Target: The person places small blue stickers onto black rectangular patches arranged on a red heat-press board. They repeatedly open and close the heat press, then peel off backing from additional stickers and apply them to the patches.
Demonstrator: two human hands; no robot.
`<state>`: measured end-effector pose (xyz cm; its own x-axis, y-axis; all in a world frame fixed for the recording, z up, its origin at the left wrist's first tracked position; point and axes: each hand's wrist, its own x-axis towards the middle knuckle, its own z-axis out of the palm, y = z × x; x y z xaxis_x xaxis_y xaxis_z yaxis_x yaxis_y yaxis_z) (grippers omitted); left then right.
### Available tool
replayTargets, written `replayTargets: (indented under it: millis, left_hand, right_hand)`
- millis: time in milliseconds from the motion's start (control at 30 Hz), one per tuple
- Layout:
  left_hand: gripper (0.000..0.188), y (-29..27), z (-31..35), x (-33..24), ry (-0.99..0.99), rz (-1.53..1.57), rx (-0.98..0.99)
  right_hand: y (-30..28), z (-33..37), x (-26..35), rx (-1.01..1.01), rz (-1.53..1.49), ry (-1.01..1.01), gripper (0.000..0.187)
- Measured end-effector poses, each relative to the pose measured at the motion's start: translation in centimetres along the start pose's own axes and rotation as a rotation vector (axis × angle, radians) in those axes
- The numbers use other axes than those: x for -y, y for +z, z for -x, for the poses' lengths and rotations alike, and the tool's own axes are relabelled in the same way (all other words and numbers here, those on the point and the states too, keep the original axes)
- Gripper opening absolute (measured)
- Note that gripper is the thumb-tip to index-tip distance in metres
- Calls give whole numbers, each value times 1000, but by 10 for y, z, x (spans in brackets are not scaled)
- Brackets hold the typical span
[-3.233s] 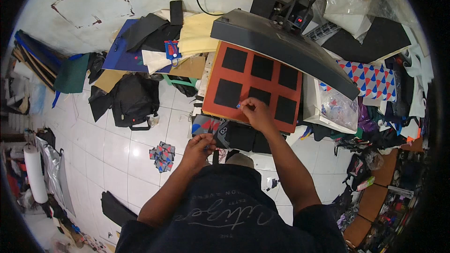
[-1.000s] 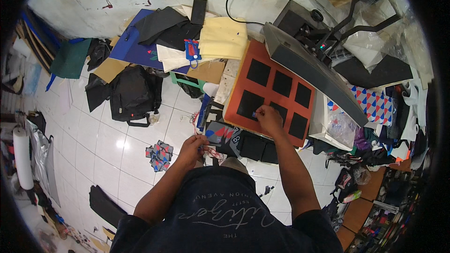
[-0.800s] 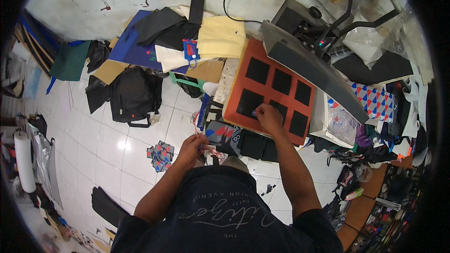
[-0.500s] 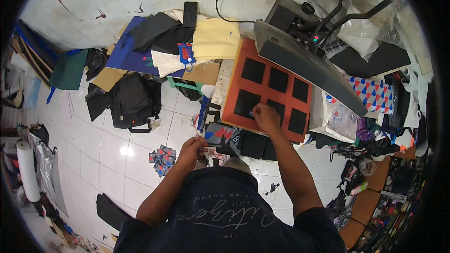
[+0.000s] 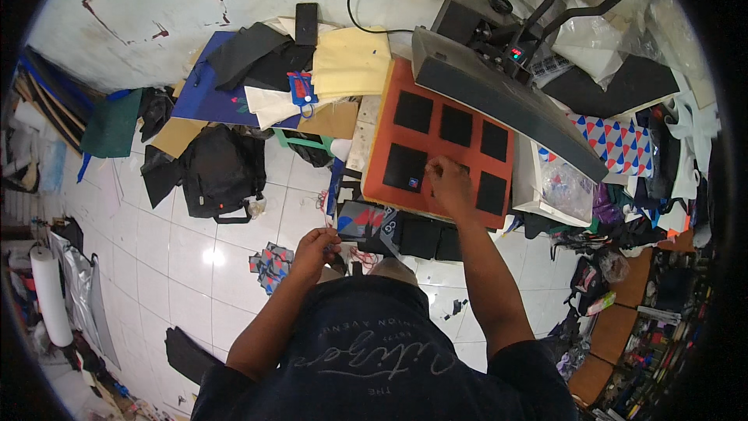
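Observation:
Six black fabric squares lie in two rows on the orange pad [image 5: 378, 179] of a heat press. The near left square [image 5: 399, 162] bears a small blue label [image 5: 413, 182] at its lower right corner. My right hand [image 5: 450, 185] is over the near middle square, mostly covering it, with its fingers drawn together; whatever they may hold is hidden. My left hand [image 5: 317, 251] is in front of my waist, fingers curled closed around something too small to make out. Beside it lies a grey printed piece [image 5: 357, 220] with red and blue shapes.
The press's raised grey upper plate [image 5: 499, 101] slants over the pad's far right side. A white box [image 5: 549, 191] with clear plastic stands to the right. Cloth [image 5: 351, 62] and a phone [image 5: 306, 24] lie at the back. A black backpack [image 5: 224, 173] and patterned pieces [image 5: 271, 267] are on the floor.
My right hand has moved from the near left square toward the near middle one, leaving the blue label in sight. My left hand has stayed in nearly the same place.

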<state>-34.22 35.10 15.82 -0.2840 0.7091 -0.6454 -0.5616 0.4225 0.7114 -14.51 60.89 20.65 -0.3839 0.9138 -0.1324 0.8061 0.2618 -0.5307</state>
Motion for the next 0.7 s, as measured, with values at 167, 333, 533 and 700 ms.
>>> replayTargets:
  millis: [167,333,533,700]
  left_hand:
    - [25,14,6,-15,-168,200,-42]
    - [36,44,13,-27,-187,299,189]
    - [28,96,16,-10,-109,89,275]
    - [24,133,20,7,-128,105,253]
  right_hand:
    - [-22,16,-12,-36,-15,-92,23]
    - [-29,75,15,229,-261,-27,26]
    - [-15,127,10,318,-477,-107,34]
    - [-39,133,-4,423,-452,-108,43]
